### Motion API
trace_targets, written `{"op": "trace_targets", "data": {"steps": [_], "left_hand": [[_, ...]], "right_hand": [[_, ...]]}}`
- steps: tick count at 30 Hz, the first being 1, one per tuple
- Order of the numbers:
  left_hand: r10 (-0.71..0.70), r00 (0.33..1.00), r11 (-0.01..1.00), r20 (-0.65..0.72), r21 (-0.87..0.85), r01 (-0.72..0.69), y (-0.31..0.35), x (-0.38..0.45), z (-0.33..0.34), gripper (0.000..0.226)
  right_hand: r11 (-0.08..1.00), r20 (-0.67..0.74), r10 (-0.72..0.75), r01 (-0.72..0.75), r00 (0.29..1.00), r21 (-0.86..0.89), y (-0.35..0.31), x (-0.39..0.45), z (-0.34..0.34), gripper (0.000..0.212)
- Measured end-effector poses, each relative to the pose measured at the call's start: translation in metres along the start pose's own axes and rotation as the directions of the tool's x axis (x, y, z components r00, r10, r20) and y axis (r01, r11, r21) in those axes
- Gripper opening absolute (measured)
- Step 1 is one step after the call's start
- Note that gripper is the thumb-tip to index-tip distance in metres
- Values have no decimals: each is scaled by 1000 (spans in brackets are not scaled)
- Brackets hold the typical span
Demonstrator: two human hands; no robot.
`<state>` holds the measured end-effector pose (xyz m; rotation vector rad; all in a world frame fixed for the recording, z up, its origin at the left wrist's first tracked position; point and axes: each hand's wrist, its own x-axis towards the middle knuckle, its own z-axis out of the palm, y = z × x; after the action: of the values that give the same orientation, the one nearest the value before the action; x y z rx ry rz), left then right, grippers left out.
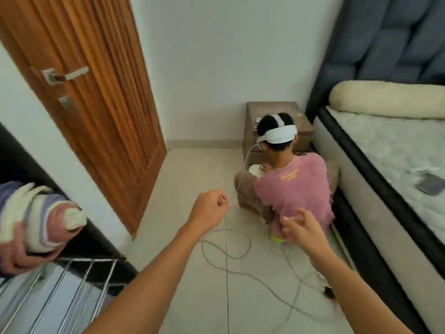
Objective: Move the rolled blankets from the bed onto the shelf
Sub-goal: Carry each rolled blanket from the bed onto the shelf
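Observation:
Rolled blankets [36, 220] in pink, lilac and cream lie at the far left on a wire shelf [72, 280] with metal bars. The bed [395, 155] runs along the right, with a cream bolster [385, 98] at its head; no rolled blanket shows on the visible mattress. My left hand [209, 208] hangs over the floor in a loose fist with nothing in it. My right hand [304, 226] is out in front with fingers apart and empty, between the shelf and the bed.
A person in a pink shirt [291, 189] sits on the floor by a brown bedside cabinet [272, 116]. Cables [226, 251] loop across the tiled floor. A wooden door [91, 92] stands at the left. A dark flat object [429, 186] lies on the mattress.

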<state>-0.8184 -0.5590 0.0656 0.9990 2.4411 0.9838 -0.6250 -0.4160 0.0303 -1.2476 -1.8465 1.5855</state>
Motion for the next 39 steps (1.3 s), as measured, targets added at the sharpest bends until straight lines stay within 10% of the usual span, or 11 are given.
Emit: {"op": "trace_targets", "data": {"steps": [7,19,27,39], "left_hand": [[335,864,937,376,-40,-346,194,26,190,21],[557,371,730,743,-225,-646,481,-78,483,22],[550,162,605,819,-257,-754,591,-106,619,24],[510,38,428,859,-215,-878,711,-59,785,50]], "right_hand": [[916,-496,308,-114,811,384,74,-43,-264,48],[758,-709,523,123,474,641,191,-146,-522,23],[629,-630,673,150,387,763,234,-149,-566,10],[358,-391,853,157,345,920,268,-25,-644,53]]}}
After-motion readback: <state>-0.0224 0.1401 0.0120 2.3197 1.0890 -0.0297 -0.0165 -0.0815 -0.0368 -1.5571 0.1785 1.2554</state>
